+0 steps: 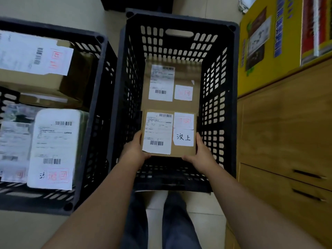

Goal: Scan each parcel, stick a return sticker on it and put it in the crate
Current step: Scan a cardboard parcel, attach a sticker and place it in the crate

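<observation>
Left hand: grips the left edge and near corner of the held parcel, fingers curled under, thumb on the side.
Right hand: clamped on the right edge of the same parcel, opposite the left hand.
Held parcel: between both hands, level, inside the mouth of the crate; not yet released.
Labelling: return sticker and shipping label already on top; scanning judged done.
Earlier parcel: beyond the hands, deeper in the crate, stickered.
Second crate: left of the left hand, holds labelled parcels.
Remaining: lower and release.
Arms: both extended forward and down.
</observation>
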Action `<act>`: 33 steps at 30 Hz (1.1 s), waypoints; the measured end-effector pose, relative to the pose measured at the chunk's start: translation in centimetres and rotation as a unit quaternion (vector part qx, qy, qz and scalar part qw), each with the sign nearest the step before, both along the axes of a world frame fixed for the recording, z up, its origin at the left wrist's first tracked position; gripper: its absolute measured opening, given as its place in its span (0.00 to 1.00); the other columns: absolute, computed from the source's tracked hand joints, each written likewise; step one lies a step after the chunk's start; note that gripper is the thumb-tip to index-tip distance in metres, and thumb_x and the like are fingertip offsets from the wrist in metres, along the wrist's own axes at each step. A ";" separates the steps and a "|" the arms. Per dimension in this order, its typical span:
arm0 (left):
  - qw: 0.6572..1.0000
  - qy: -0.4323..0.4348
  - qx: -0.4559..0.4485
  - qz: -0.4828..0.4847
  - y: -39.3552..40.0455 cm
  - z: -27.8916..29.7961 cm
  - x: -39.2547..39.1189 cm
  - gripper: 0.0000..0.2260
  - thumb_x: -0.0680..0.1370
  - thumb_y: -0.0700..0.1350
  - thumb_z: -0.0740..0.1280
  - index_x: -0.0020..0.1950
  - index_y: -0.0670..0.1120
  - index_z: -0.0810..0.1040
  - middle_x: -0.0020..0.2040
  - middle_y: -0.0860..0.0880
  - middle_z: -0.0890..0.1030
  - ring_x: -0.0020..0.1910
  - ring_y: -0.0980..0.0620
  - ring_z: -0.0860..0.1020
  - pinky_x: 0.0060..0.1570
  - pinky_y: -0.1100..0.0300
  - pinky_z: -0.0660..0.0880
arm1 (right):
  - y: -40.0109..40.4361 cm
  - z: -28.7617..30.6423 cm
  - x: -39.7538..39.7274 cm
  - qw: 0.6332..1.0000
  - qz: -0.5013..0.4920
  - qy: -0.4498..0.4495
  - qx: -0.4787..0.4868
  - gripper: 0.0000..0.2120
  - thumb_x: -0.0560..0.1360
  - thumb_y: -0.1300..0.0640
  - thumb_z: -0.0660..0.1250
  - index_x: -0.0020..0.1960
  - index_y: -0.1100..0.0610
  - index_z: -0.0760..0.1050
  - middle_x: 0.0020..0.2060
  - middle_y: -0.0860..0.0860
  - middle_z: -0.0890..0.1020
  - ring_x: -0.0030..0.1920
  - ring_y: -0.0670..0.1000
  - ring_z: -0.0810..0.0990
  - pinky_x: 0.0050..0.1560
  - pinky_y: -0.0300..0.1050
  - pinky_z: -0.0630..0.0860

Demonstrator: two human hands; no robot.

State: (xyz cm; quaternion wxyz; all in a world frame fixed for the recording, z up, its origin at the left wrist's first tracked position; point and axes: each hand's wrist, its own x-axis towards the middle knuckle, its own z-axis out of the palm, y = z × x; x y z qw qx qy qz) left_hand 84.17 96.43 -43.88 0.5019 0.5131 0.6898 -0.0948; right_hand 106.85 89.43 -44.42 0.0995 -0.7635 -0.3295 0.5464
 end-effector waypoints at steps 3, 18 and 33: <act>0.999 0.020 0.003 -0.027 -0.1 -0.8 0.4 0.41 0.71 0.43 0.73 0.75 0.64 0.54 0.55 0.48 0.77 0.50 0.46 0.78 0.53 0.50 0.78 | 0.2 -1.2 -0.3 1.000 0.019 -0.018 0.008 0.52 0.67 0.65 0.76 0.77 0.39 0.48 0.61 0.49 0.77 0.59 0.50 0.77 0.62 0.52 0.76; 0.993 0.063 0.012 -0.095 0.4 -2.0 0.9 0.48 0.70 0.45 0.74 0.75 0.65 0.43 0.55 0.50 0.76 0.50 0.47 0.77 0.47 0.50 0.78 | 0.2 -4.0 0.1 0.994 0.086 -0.060 -0.019 0.60 0.64 0.56 0.77 0.75 0.37 0.34 0.61 0.52 0.75 0.54 0.52 0.79 0.57 0.55 0.78; 0.970 -0.052 0.211 -0.110 -2.4 17.4 -2.1 0.24 0.77 0.55 0.67 0.72 0.51 0.69 0.67 0.53 0.73 0.64 0.54 0.72 0.64 0.56 0.72 | 0.4 15.4 -1.7 0.959 0.217 -0.154 0.101 0.33 0.74 0.38 0.66 0.75 0.49 0.63 0.70 0.48 0.67 0.67 0.51 0.70 0.63 0.52 0.73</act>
